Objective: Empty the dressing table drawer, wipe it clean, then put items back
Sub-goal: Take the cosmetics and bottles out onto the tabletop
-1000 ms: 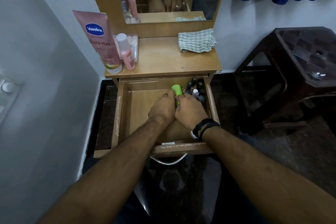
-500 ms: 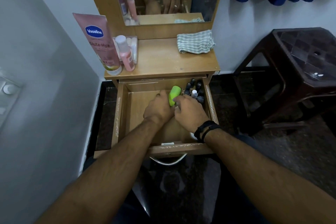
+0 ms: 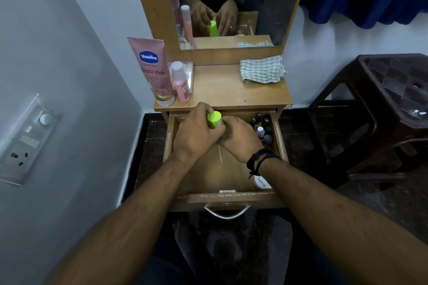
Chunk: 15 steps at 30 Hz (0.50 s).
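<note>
The wooden drawer (image 3: 228, 199) of the dressing table stands pulled out below me. My left hand (image 3: 196, 133) grips a lime-green bottle (image 3: 214, 119) over the drawer's back part, its cap pointing up. My right hand (image 3: 240, 139) lies against the left hand and the bottle's lower part, fingers curled; what they hold is hidden. Several small dark nail-polish bottles (image 3: 261, 126) cluster in the drawer's back right corner. A white round jar (image 3: 262, 182) sits at the front right, partly under my right wrist.
On the tabletop (image 3: 227, 92) stand a pink Vaseline tube (image 3: 154, 71), a small pink bottle (image 3: 180, 82) and a clear packet at the left, and a striped cloth (image 3: 262, 69) at the right. A mirror rises behind. A dark plastic stool (image 3: 382, 109) stands right; a wall is close left.
Both hands have lifted the green bottle up and toward the back left of the drawer. The bottle now stands more upright.
</note>
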Tool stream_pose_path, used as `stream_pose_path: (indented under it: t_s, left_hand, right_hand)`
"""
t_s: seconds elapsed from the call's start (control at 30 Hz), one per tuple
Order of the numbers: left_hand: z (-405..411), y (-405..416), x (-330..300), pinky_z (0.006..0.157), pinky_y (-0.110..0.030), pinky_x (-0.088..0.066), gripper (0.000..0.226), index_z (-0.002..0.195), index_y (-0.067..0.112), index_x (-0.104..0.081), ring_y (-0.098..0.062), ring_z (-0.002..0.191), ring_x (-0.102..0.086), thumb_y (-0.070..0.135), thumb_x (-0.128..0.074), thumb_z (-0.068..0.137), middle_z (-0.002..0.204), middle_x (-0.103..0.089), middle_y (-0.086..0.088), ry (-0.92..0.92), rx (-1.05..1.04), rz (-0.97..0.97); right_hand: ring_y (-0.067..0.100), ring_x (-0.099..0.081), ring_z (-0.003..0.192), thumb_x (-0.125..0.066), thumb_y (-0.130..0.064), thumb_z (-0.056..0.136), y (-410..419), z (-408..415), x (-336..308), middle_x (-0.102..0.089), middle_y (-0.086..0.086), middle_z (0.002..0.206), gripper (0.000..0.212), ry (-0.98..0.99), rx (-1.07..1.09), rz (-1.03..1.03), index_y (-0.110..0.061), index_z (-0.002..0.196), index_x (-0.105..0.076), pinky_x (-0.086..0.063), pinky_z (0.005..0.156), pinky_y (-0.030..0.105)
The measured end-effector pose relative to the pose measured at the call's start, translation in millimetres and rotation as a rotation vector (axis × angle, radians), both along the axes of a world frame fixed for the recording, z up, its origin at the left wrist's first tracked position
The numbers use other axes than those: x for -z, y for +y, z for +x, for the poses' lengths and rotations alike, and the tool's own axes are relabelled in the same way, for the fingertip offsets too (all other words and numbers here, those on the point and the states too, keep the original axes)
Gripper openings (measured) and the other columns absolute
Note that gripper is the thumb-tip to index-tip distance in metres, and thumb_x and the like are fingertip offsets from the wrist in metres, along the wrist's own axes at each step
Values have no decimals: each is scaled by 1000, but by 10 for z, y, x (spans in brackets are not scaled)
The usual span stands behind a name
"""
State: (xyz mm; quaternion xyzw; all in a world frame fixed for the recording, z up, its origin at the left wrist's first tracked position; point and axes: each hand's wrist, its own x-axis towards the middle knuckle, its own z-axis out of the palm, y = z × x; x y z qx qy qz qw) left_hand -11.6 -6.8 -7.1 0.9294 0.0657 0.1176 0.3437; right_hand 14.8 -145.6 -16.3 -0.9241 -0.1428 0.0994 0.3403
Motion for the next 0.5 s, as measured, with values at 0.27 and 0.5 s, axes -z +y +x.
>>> stream_pose_path:
  t_s: [0.27,0.5]
  left_hand:
    - [85,54,-287,69,-43,-58,36,115,22,-52,-12,85,-64,43,-64,89,111,-59,5,-254,-46,-25]
    - [157,137,-268,91,-43,-54,38,135,14,-52,-20,116,-56,19,-56,97,130,-58,-5,-285,-43,72]
  right_hand:
    - [28,-63,90,-62,-24,86,102,284,-344,-70,6,98,29,-114,-14,113,-16,114,-63,-45,71,33]
    - [27,-66,93,-68,-34,78,408,658,-491,-71,1,104,39,-89,18,76,-25,115,-59,-55,82,41]
